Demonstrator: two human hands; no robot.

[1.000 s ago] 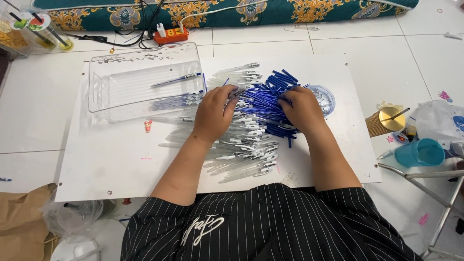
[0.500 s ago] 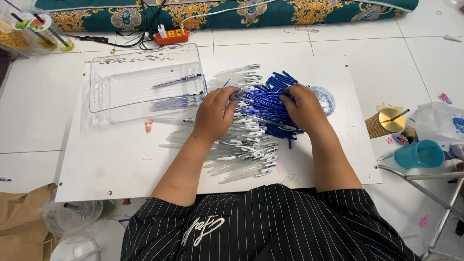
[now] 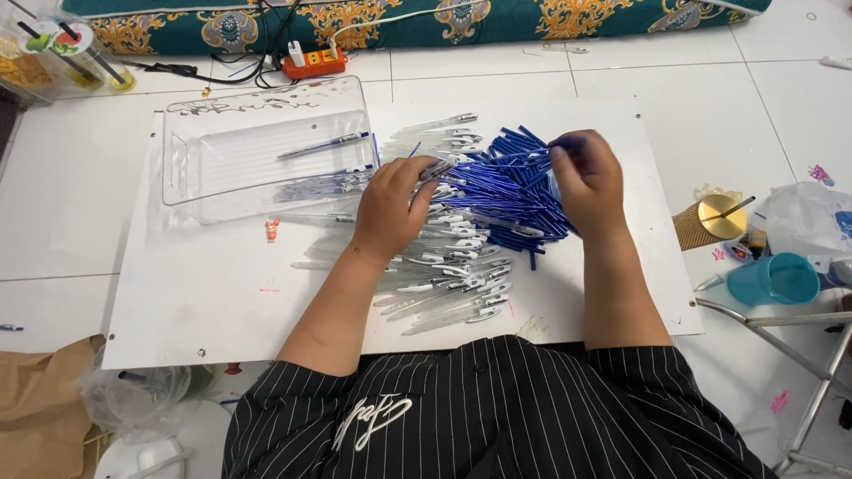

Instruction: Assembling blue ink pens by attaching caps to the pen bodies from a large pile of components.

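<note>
L hand: left hand (image 3: pixel 390 208) lies palm-down on the heap of clear pen barrels (image 3: pixel 444 266), fingers curled round one clear barrel (image 3: pixel 435 168) w/ its tip poking out up and to the right of the knuckles; closed grip on it.
R hand: right hand (image 3: pixel 586 182) lifted a bit over the blue pile, thumb + forefinger pinched on one blue refill (image 3: pixel 565 142) at the fingertips; looks like a single piece, but view is small, can't be sure.
Blue refills: pile of blue refills (image 3: pixel 497 191) sits between the two hands, touching both; spreads under the R palm.
Clear barrels: heap runs from under the L palm down toward the person's body, white clips showing.
Tray: clear plastic tray (image 3: pixel 191 168) up and to the left of the L hand, near but apart; one assembled pen (image 3: pixel 324 145) lies inside it, more along its near wall.
Board: white board (image 3: pixel 195 302) under everything, on tiled floor.
Right of R hand: gold-lidded cup (image 3: pixel 714 220) and teal cup (image 3: pixel 774 279), well apart, off the board.
Beyond tray: orange power strip (image 3: pixel 313 60).
</note>
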